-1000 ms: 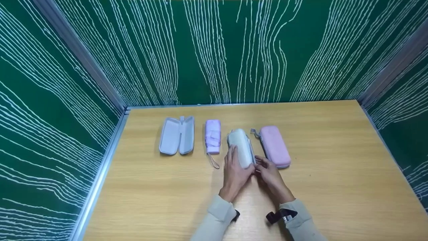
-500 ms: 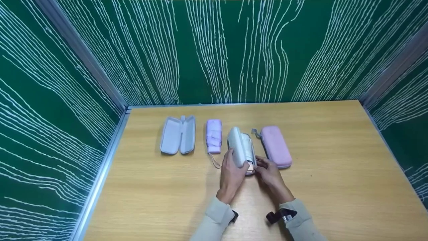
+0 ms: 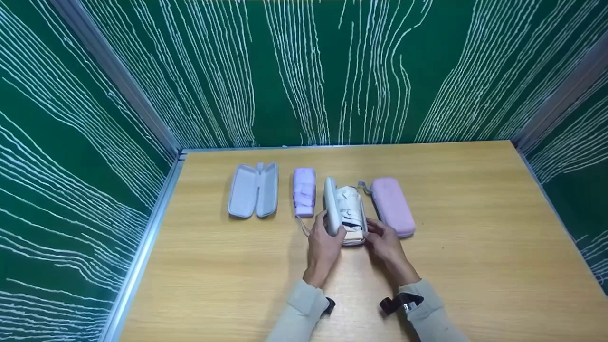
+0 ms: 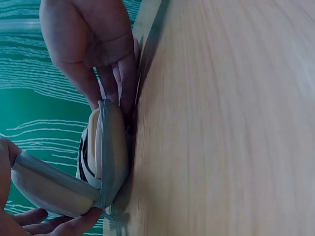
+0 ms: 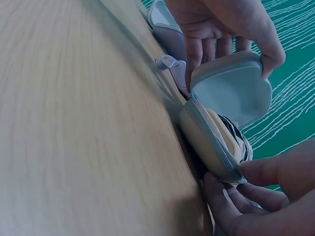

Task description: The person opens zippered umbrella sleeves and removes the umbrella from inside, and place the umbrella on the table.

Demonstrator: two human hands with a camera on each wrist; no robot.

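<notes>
Pinching the case lid (image 3: 332, 205), our left grip (image 3: 325, 248) has swung it wider; our right grip (image 3: 385, 244) pinches the base (image 5: 203, 140), exposing the folded umbrella (image 3: 350, 202) between.

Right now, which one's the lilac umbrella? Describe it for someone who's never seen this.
On the wooden table, in front of the green wall, items lie in a row. Second from the left, between the open grey case and the open pale green case, lies the lilac umbrella. Unlike those cases, it is a slim wrapped bundle with a cord at its near end.
</notes>
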